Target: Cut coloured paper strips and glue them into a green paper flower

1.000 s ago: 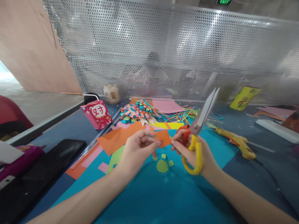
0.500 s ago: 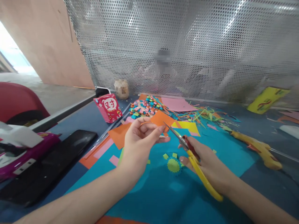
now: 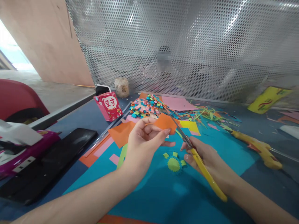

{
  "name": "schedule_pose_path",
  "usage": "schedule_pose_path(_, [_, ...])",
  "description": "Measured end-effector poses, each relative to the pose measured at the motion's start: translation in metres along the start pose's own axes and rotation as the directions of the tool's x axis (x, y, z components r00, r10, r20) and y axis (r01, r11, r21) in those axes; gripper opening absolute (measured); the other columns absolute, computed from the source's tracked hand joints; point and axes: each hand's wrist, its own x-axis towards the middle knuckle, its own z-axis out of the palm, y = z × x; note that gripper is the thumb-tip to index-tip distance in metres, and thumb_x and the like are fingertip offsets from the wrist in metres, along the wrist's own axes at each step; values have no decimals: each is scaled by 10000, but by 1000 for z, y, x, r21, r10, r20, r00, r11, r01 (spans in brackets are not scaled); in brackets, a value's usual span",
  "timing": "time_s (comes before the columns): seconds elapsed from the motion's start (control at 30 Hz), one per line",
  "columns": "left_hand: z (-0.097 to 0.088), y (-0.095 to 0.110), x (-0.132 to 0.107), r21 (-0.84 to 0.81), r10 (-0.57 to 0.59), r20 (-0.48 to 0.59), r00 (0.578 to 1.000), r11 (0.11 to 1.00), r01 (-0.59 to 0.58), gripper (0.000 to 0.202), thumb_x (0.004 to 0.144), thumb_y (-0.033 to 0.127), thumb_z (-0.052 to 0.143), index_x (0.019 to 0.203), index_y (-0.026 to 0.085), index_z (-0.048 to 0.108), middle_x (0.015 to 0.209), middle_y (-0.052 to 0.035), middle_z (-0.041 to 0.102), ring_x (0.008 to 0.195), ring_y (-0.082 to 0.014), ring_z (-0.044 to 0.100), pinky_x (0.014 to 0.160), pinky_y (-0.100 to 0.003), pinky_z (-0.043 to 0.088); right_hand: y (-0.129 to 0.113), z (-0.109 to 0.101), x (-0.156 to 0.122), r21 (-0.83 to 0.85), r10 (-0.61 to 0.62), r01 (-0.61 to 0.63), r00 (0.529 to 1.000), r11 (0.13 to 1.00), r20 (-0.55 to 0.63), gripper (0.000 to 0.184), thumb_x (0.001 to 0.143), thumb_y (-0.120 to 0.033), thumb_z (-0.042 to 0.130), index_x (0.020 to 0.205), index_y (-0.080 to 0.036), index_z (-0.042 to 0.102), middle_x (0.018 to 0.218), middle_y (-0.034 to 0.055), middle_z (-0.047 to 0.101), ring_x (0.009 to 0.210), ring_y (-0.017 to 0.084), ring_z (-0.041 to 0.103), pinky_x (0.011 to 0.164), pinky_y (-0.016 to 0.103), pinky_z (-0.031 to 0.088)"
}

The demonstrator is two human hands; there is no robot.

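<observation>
Between thumb and fingers, my left hand (image 3: pixel 147 140) pinches a small piece of orange paper (image 3: pixel 164 122). My right hand (image 3: pixel 203 155) grips yellow-handled scissors (image 3: pixel 205 172), whose blades point up and left along the right edge of that paper. Below the hands, a green disc with a blue toothed rim (image 3: pixel 174 164) lies on a large blue sheet (image 3: pixel 151 196). Tiny green paper squares (image 3: pixel 175 154) sit around its upper edge.
A heap of multicoloured paper bits (image 3: pixel 149 105) lies at the back, with thin strips (image 3: pixel 210 113) beside it. A yellow glue gun (image 3: pixel 257 146) rests at right. On the left are a red carton (image 3: pixel 108 105), a black phone (image 3: pixel 70 155) and a purple power strip (image 3: pixel 44 143).
The orange paper has tilted and shifted slightly right and down with my left hand. The scissors have moved a little right, their blades now reaching higher beside the paper.
</observation>
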Motion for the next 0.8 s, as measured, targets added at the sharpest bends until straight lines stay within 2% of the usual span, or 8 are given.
schedule_pose_path(0.13, [0, 0, -1, 9, 4, 3, 1000, 1000, -4, 308, 627, 124, 673, 828, 193, 451, 535, 79, 557, 653, -170, 652, 490, -231, 549, 1, -2, 1, -13, 9, -9, 1000, 1000, 18, 189, 758, -382, 466, 778, -204, 406, 646, -30, 373, 531, 106, 330, 454, 230, 325])
schedule_pose_path(0.33, [0, 1, 1, 40, 21, 6, 1000, 999, -21, 285, 630, 135, 674, 799, 179, 449, 527, 73, 558, 585, -154, 644, 440, -187, 508, -2, -2, 1, -59, 6, -4, 999, 998, 33, 196, 763, -387, 462, 754, -200, 403, 611, -40, 370, 517, 99, 317, 452, 224, 290])
schedule_pose_path(0.6, [-1, 3, 2, 18, 66, 27, 997, 998, -66, 278, 649, 119, 657, 844, 172, 467, 559, 70, 577, 477, -75, 567, 469, -176, 466, 0, -6, 1, -196, -20, 23, 1000, 980, 17, 228, 781, -411, 414, 717, -193, 424, 594, -30, 420, 516, 108, 339, 458, 236, 270])
schedule_pose_path(0.8, [-1, 5, 2, 28, 69, 13, 998, 997, -69, 273, 650, 115, 658, 850, 164, 479, 575, 65, 585, 445, -57, 534, 449, -171, 440, -1, -6, 1, -223, -53, 52, 999, 973, 1, 214, 775, -380, 433, 674, -191, 431, 564, -31, 420, 501, 102, 340, 447, 228, 278])
